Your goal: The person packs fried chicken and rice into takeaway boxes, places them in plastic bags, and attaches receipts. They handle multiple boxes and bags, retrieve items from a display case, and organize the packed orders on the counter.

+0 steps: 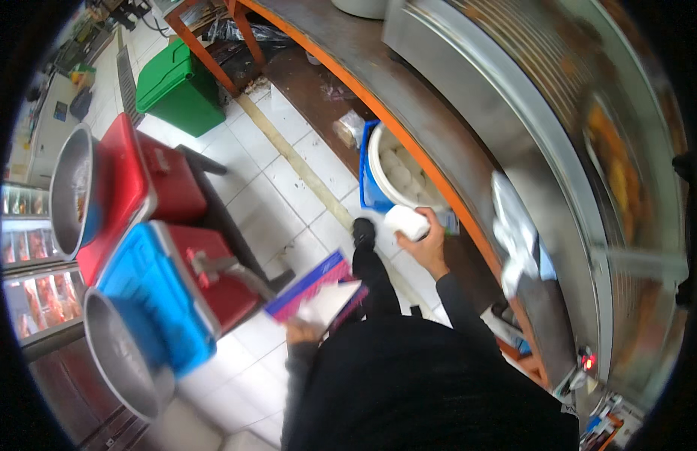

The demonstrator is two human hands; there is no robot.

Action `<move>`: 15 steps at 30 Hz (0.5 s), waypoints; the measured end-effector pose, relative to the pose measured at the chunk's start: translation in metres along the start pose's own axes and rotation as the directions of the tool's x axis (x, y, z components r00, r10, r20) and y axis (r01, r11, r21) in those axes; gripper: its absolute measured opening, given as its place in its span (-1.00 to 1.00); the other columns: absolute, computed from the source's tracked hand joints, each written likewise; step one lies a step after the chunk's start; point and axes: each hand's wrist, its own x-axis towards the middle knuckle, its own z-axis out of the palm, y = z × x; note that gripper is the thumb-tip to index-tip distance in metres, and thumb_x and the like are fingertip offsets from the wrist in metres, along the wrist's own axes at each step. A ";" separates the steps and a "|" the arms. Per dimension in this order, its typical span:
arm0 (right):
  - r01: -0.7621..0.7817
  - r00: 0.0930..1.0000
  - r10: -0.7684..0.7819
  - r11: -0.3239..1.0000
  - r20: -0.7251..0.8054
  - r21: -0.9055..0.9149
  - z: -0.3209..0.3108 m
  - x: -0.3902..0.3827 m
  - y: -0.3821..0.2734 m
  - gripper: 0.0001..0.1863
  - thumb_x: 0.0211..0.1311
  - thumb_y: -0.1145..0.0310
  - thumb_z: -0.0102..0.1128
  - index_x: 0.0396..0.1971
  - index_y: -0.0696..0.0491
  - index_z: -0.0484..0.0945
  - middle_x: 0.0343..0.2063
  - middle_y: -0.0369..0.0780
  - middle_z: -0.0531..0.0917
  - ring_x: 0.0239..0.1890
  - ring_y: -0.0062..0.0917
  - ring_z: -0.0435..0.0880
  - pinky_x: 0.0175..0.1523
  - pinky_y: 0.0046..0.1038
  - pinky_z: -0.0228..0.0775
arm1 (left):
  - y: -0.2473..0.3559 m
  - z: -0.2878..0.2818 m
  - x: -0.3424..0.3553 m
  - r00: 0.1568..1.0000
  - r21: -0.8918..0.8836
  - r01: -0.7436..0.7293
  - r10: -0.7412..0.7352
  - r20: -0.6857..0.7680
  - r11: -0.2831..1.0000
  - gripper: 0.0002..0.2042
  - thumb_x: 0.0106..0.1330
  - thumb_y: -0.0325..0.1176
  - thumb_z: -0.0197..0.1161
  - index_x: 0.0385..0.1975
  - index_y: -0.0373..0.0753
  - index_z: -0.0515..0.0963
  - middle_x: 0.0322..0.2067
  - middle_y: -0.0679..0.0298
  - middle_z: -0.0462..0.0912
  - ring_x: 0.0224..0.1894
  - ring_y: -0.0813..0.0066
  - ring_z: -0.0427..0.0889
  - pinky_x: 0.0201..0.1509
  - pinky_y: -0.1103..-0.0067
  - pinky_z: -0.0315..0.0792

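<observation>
My right hand (pixel 425 242) is closed around a white cylindrical object (pixel 405 224), just in front of a round white tub (pixel 386 161) with pale round items inside, beside a blue container (pixel 371 197) under the counter. My left hand (pixel 302 331) grips a pink-and-purple package (pixel 296 297) with white material at its opening; part of that hand is hidden by the package.
At left, two red coolers (pixel 168 188), one with a blue lid (pixel 138 278), carry metal bowls (pixel 127 353). A green bin (pixel 179 86) stands at upper left. An orange-edged counter (pixel 363 68) and glass display case (pixel 626 255) run along the right. My foot (pixel 363 233) is on white tiles.
</observation>
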 end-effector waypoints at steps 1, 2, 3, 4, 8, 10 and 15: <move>0.083 0.995 -0.085 0.996 0.054 0.032 -0.018 -0.034 -0.033 -0.39 -0.31 0.33 0.58 -0.16 0.13 0.50 -0.30 -0.12 0.64 -0.23 -0.38 0.68 -0.09 -0.42 0.51 | 0.013 -0.012 0.001 0.989 0.075 -0.135 0.138 -0.044 0.988 -0.79 0.23 -0.38 0.11 -0.19 -0.31 0.47 -0.39 -0.11 0.54 -0.35 -0.17 0.55 -0.24 0.09 0.43; 0.132 0.987 -0.133 0.991 0.092 0.019 -0.038 -0.069 -0.064 -0.39 -0.34 0.35 0.57 -0.16 0.12 0.51 -0.28 -0.12 0.65 -0.23 -0.38 0.68 -0.10 -0.42 0.51 | 0.029 -0.026 0.001 0.994 0.067 -0.090 0.094 -0.051 0.994 -0.80 0.23 -0.39 0.11 -0.21 -0.31 0.48 -0.39 -0.11 0.54 -0.36 -0.17 0.55 -0.24 0.09 0.43; 0.178 0.975 -0.178 0.984 0.131 0.015 -0.058 -0.099 -0.091 -0.39 -0.37 0.36 0.57 -0.17 0.11 0.52 -0.27 -0.12 0.65 -0.23 -0.38 0.69 -0.10 -0.41 0.51 | 0.048 -0.037 0.004 0.999 0.031 0.034 -0.033 -0.038 0.999 -0.72 0.27 -0.36 0.07 -0.10 -0.41 0.43 -0.38 -0.21 0.52 -0.36 -0.27 0.55 -0.29 0.02 0.41; 0.266 0.953 -0.272 0.962 0.135 0.063 -0.075 -0.127 -0.115 -0.38 -0.41 0.36 0.59 -0.18 0.10 0.53 -0.26 -0.12 0.65 -0.23 -0.33 0.69 -0.10 -0.39 0.52 | 0.069 -0.050 0.005 0.998 0.023 0.065 -0.065 0.014 0.998 -0.68 0.28 -0.36 0.07 -0.03 -0.39 0.41 -0.32 -0.22 0.54 -0.34 -0.27 0.55 -0.27 0.03 0.42; 0.539 0.837 -0.486 0.811 0.251 -0.227 -0.149 -0.202 -0.159 -0.34 -0.43 0.23 0.60 -0.14 0.05 0.60 -0.16 -0.14 0.66 -0.12 -0.22 0.66 -0.01 -0.26 0.50 | 0.178 -0.068 0.001 0.980 -0.069 0.000 0.013 0.200 0.998 -0.35 0.32 -0.34 0.06 0.39 -0.25 0.00 -0.09 -0.26 0.58 -0.16 -0.25 0.58 -0.11 0.07 0.44; 0.460 0.886 -0.367 0.768 0.283 -0.445 -0.180 -0.238 -0.158 -0.41 -0.28 0.15 0.51 -0.13 0.05 0.61 -0.12 -0.13 0.65 -0.08 -0.24 0.64 0.04 -0.26 0.45 | 0.227 -0.068 -0.023 0.916 -0.193 -0.175 0.231 0.328 0.966 -0.34 0.33 -0.35 0.02 0.41 -0.16 -0.07 -0.18 -0.28 0.60 -0.15 -0.26 0.60 -0.12 0.14 0.48; 0.079 0.990 -0.130 0.851 -0.061 -0.518 -0.292 -0.345 -0.126 -0.51 -0.12 0.10 0.33 -0.20 0.12 0.57 -0.20 0.01 0.65 -0.07 -0.10 0.61 0.04 -0.16 0.40 | 0.317 0.001 -0.117 0.688 -0.816 0.247 0.498 0.527 0.522 -0.38 0.45 -0.17 0.07 0.40 -0.17 -0.02 0.09 -0.03 0.47 -0.02 0.14 0.58 0.15 0.32 0.42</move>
